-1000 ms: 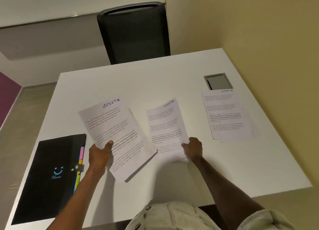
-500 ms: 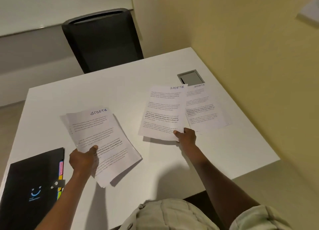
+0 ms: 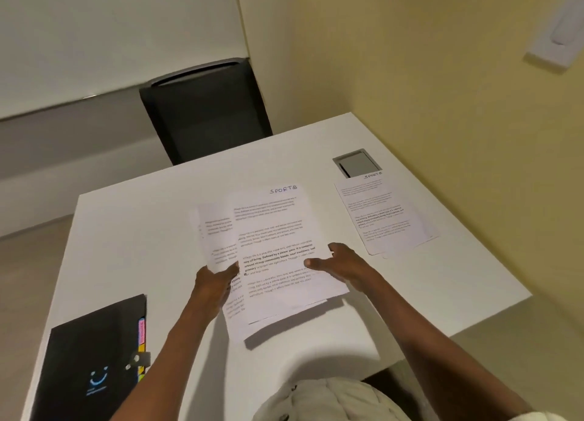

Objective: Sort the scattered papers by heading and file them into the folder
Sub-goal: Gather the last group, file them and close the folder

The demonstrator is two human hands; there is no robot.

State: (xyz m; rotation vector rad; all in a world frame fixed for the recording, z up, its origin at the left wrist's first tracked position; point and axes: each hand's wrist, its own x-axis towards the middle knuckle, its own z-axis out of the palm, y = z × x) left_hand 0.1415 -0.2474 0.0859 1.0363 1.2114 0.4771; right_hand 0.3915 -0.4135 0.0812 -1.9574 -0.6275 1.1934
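Here, papers [image 3: 275,246] between left hand [image 3: 212,281], right hand [image 3: 343,264].

Dim, warm indoor light from above — soft shadows fall near the papers [image 3: 278,253] and arms on the table [image 3: 132,231]. Faint glare on the far whiteboard [image 3: 110,31]; slight motion blur, wide-angle bending at the edges.

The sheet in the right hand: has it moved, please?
Yes: the sheet went left, away from the cable hatch, onto the left hand's stack.
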